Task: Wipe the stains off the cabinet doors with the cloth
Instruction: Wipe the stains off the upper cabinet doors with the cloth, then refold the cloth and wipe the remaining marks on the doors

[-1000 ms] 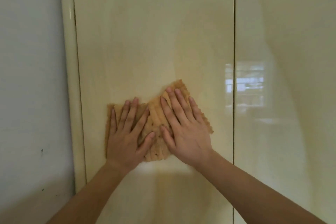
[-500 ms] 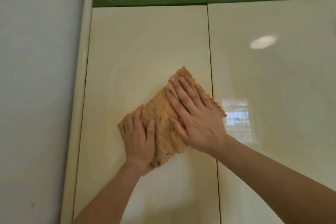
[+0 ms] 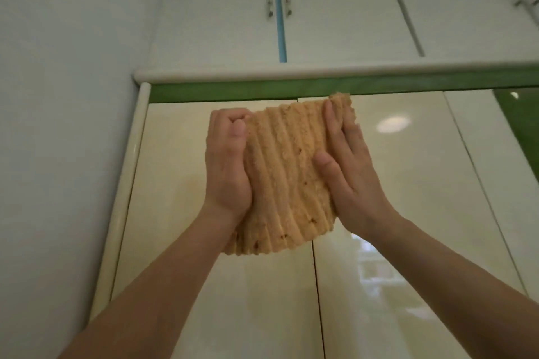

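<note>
Your two hands hold the cloth (image 3: 284, 178) up in front of the cream cabinet doors (image 3: 180, 213), near their top edge. Cloth is tan, ribbed, ridges running roughly top to bottom, a few darker flecks toward its lower edge.

Your left hand (image 3: 227, 160) grips the cloth's left edge: fingers curled into a loose fist, thumb laid over the ribbed face, fabric pinched between. Your right hand (image 3: 347, 166) takes the right edge: fingers straight and close together along the side, thumb pressed onto the front surface, cloth clamped between thumb and palm.

Whether the cloth touches the doors cannot be told from this angle; it overlaps the seam between the left door and the next one (image 3: 388, 242).

A green strip (image 3: 233, 92) runs above the doors, under a rounded cream ledge (image 3: 262, 71). Higher up, white upper cabinets (image 3: 221, 9) with small metal handles (image 3: 269, 7). A pale wall (image 3: 64, 96) stands on the left. Glossy door faces carry a reflected ceiling light (image 3: 393, 124).
</note>
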